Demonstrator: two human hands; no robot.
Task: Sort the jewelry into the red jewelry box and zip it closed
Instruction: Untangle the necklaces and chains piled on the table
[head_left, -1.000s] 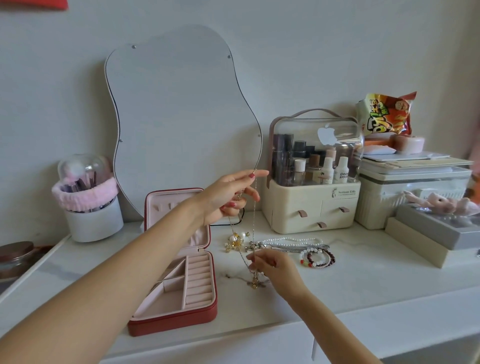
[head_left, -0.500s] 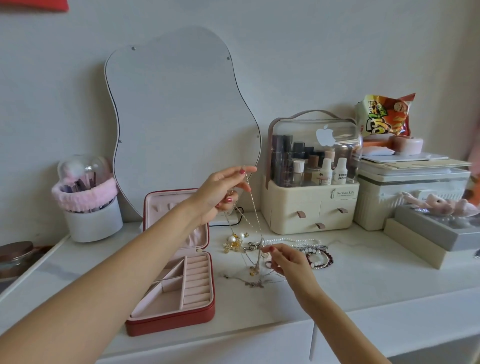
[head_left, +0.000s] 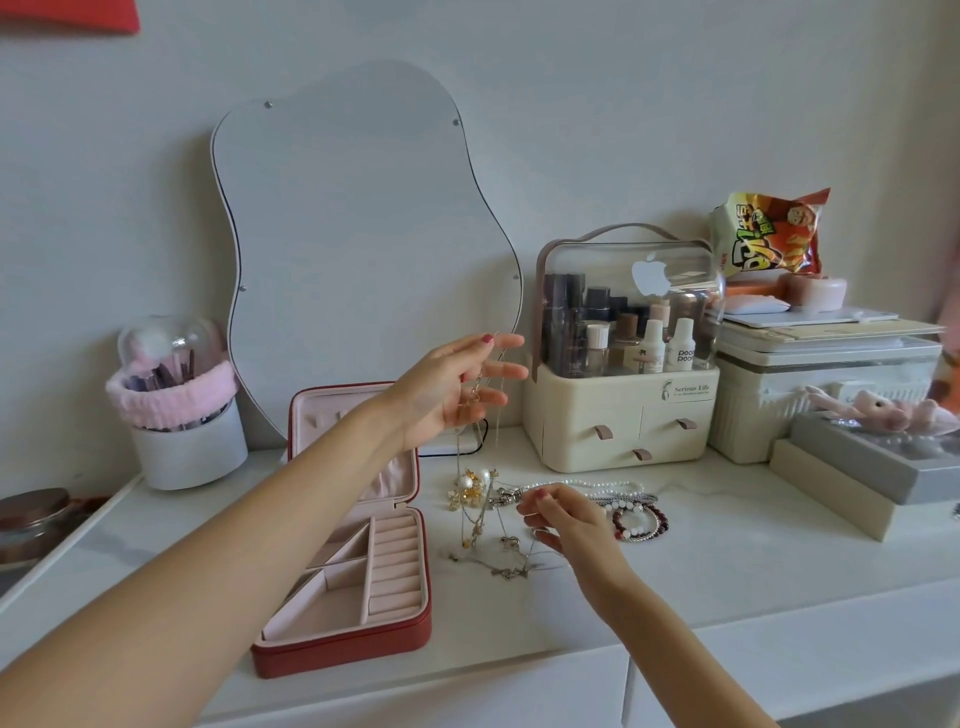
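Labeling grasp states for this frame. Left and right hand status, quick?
Left hand: raised, pinching the top of a thin chain necklace that hangs down.
Right hand: low over the pile, pinching a thin chain.

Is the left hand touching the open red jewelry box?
Apart. The head view shows the left hand raised, holding a thin gold chain, above the red jewelry box.

A pale grey wall (head_left: 623, 104) rises behind a white table (head_left: 727, 597). A wavy-edged mirror (head_left: 363, 249) leans on it, lit softly, perhaps by daylight.
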